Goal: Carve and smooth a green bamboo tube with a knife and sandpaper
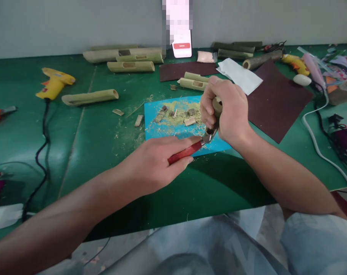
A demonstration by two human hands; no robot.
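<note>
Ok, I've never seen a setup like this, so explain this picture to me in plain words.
There is no machine here: these are a person's two bare hands, seen by a camera on their head looking forward and down. The left hand grips a tool with a red handle; its metal end is at or very near the olive-brown bamboo tube held in the right hand. Beneath is a flat blue mat strewn with pale shavings, on a green tabletop. Around it lie a pale green bamboo tube, a yellow glue gun and a dark maroon sheet.
</note>
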